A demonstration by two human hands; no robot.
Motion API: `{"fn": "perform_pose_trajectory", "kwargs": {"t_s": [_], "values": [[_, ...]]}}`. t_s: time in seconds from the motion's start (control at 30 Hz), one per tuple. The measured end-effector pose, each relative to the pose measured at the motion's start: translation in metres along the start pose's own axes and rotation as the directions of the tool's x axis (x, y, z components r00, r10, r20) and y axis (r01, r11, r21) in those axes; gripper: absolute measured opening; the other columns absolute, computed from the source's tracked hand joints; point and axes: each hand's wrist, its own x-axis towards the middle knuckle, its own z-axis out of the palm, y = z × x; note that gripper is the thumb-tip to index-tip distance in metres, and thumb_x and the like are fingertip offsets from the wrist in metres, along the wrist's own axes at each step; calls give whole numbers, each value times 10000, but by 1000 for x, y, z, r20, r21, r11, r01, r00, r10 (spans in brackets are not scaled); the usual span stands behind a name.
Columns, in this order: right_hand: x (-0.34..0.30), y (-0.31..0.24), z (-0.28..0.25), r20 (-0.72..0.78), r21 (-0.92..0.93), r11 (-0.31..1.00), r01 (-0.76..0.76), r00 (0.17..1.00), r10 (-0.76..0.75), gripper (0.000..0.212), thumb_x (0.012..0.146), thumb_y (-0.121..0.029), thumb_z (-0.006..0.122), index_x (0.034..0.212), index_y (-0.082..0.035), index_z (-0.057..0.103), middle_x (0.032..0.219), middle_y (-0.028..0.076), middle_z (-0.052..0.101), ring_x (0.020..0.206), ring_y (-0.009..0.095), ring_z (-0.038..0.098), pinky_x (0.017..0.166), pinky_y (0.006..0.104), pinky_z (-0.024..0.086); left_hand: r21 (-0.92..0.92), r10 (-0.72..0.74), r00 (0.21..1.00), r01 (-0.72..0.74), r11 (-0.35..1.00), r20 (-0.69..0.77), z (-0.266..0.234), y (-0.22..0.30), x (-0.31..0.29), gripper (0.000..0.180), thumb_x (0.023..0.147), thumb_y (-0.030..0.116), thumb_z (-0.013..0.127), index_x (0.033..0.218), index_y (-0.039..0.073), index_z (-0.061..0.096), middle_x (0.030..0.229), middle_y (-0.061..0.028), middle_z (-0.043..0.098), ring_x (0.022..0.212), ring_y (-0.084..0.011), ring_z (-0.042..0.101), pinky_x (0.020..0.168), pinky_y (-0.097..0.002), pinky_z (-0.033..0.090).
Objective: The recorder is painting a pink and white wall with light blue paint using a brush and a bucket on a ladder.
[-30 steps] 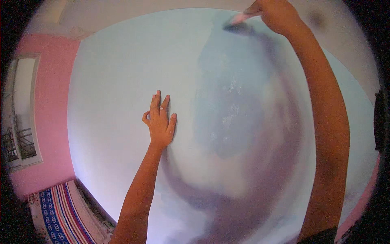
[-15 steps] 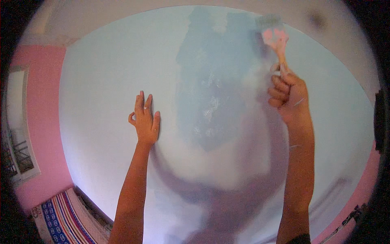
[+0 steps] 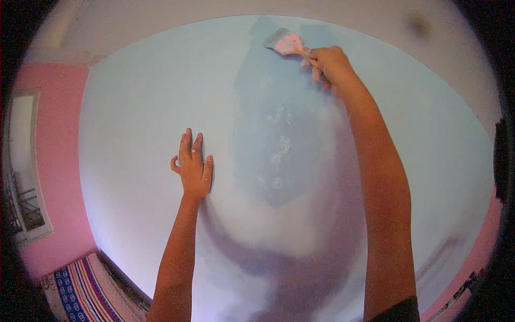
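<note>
High on the pale wall (image 3: 139,123), my right hand (image 3: 331,65) grips the handle of a paintbrush (image 3: 289,44). Its wide head points up and left, with pink smears near the bristles. The bristles are against or very close to the upper part of a darker blue painted patch (image 3: 257,102). Whitish rough marks show in the middle of that patch. My left hand (image 3: 194,166) rests against the wall left of the patch, fingers spread, holding nothing.
A pink wall (image 3: 59,161) with a window (image 3: 27,166) stands at the left. Striped blue, white and red cloth (image 3: 80,284) lies at the lower left. The ceiling (image 3: 214,11) meets the wall above. A dark object (image 3: 500,161) is at the right rim.
My right hand has swung the paintbrush left across the top of the wall, and the brush has tilted from upright to pointing left. My left hand keeps its place on the wall.
</note>
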Motion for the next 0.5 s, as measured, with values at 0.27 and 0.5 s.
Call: {"fn": "perform_pose_trajectory", "kwargs": {"t_s": [0.27,0.5], "values": [[39,-33,-76,-1,-541,822,178,977,-212,269,744,-330,689,676,-75,634,529,16,431,469,117,361,412,308,224,14,-4,1000,4,1000,-7,-1,-1,0,546,901,338,420,1411,147,370,1548,-65,170,1414,-231,160,1041,-542,66],[42,-51,-64,16,-619,680,393,872,-489,313,780,-391,649,710,-86,656,601,9,515,506,97,421,399,299,262,0,13,1000,-13,1000,-24,1,-2,-1,553,900,353,416,1414,154,369,1546,-57,181,1412,-230,166,1050,-551,56]]}}
